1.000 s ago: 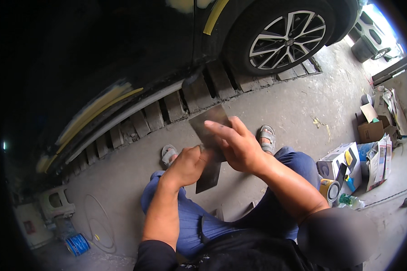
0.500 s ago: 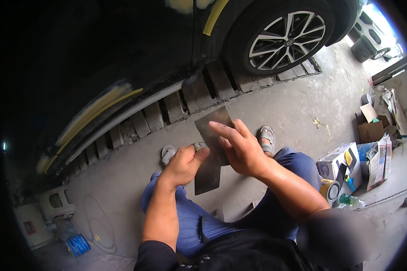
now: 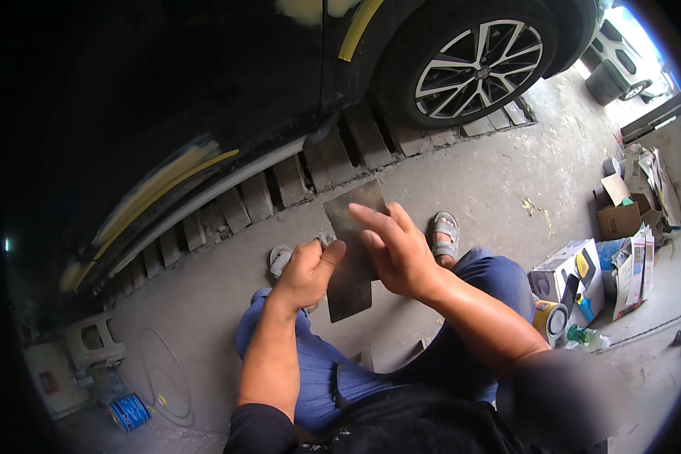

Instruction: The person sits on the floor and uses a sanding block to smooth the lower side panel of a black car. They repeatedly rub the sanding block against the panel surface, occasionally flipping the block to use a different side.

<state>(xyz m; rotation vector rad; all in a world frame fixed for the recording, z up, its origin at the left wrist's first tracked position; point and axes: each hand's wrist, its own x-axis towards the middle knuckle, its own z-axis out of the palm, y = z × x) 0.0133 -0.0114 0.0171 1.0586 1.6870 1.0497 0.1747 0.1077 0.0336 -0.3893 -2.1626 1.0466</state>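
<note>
Filling the upper left of the frame: black car body (image 3: 204, 98) with yellow masking tape (image 3: 359, 30) along a seam, alloy wheel (image 3: 480, 68) at upper centre. Below that, bare concrete floor (image 3: 507, 174) running across the middle, ribbed drain grating (image 3: 280, 189) tucked under the sill. Lower centre, blue-trousered knees (image 3: 318, 371), sandalled feet (image 3: 445, 231) poking out beyond. Right edge, a clutter of cardboard boxes (image 3: 620, 219) and cartons, a tin (image 3: 552, 318) beside them; blue can (image 3: 131, 411) at lower left.

Dead centre now: thin dark metal sheet (image 3: 352, 257), held upright over the knees. Left hand (image 3: 306, 272) clamped on its left edge, thumb pressed across the face. Right hand (image 3: 393, 250) laid open against the upper right part, fingers spread flat, not closed round anything.

Looks light, stiff but springy, likely to flex if gripped at one corner only. Probably smooth, so slippery; edges thin and possibly sharp. Best taken by pinching the long sides, palms off the rim.

Open room to the right of the sheet across bare floor; tight toward the car sill above, and the boxes crowd the far right.
</note>
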